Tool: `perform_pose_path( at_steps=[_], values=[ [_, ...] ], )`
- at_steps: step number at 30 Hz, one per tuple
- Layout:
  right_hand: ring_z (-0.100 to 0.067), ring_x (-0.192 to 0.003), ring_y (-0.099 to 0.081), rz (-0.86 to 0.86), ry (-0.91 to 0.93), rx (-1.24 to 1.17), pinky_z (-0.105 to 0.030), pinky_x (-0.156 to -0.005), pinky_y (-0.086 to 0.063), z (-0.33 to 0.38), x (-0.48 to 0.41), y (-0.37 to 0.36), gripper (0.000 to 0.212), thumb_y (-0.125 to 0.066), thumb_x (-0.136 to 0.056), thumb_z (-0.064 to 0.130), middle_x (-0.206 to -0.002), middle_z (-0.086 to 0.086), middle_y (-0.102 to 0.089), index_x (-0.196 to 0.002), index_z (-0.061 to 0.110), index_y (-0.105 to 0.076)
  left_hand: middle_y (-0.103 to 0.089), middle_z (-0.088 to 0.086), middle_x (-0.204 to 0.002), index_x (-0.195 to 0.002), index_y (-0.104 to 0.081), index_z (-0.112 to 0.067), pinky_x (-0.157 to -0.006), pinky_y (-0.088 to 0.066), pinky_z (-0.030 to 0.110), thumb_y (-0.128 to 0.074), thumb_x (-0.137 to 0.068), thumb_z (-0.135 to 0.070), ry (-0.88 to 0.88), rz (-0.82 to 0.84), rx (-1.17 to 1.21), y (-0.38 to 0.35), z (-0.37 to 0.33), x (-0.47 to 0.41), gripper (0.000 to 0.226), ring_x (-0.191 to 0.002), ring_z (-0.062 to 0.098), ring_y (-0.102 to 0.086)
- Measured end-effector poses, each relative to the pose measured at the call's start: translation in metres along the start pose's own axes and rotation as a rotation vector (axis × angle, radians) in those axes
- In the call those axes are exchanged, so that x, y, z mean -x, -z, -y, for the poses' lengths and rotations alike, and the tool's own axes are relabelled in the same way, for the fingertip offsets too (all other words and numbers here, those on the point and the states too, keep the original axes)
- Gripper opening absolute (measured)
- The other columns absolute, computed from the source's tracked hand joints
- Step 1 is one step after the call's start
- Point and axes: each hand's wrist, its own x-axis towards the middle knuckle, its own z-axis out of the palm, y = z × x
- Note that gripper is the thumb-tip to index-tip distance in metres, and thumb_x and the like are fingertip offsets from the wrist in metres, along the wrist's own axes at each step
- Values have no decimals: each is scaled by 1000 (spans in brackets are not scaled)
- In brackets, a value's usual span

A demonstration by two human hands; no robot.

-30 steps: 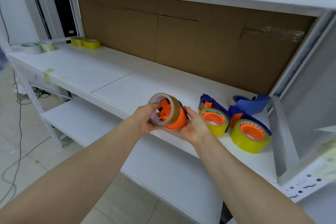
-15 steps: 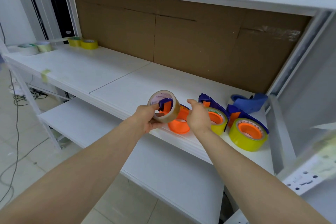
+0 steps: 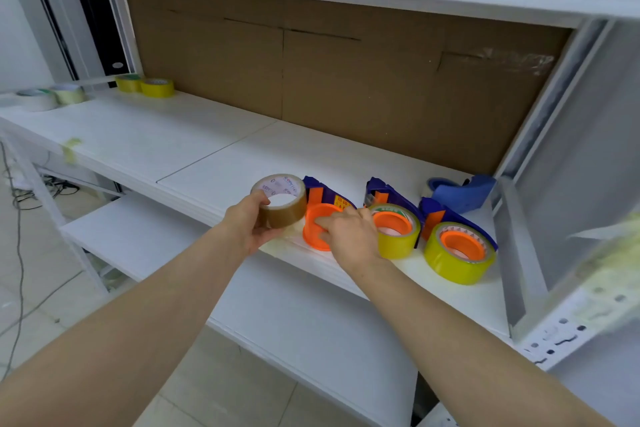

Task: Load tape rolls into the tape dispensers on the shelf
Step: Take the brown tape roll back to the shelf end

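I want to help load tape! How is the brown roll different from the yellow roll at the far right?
The brown roll is held up in the left hand; the yellow roll lies on the shelf. The brown roll's hole is empty; the yellow roll sits on a dispenser's orange hub. Both are round tape rolls.

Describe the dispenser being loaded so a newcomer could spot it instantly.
On the white shelf, three blue dispensers stand in a row near the right end. It is the leftmost dispenser, under the right hand. Unlike its neighbours, its orange hub is bare, with no yellow roll.
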Motion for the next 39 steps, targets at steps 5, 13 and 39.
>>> perform_pose_path(
  at_steps=[5, 13, 39],
  values=[
    [-26, -123, -40, -46, -49, -113, -35, -101, -34, 3, -2, 4, 44, -54, -91, 26, -132, -5, -48, -134, 22, -45, -47, 13, -114, -129, -48, -8, -82, -53, 43, -58, -90, -16, -39, -63, 59, 4, -5, -8, 40, -97, 28, -52],
    [-27, -115, -48, 0, -80, -252, -39, -90, -46, -7, -4, 3, 32, -45, -97, 27, -120, -7, -59, -127, 23, -52, -51, 10, -80, -125, -51, -4, -56, -46, 28, -54, -93, -28, -54, -167, -118, -1, -8, -31, 40, -64, 20, -49],
    [-17, -106, -58, -302, -499, -481, -29, -83, -50, -75, 30, 12, 28, -53, -88, 10, -112, 0, -67, -112, 20, -65, -55, 14, -94, -121, -51, 1, -57, -51, 26, -50, -94, -13, -132, -183, -245, -33, -5, -46, 30, -74, 29, -60]
  ],
)
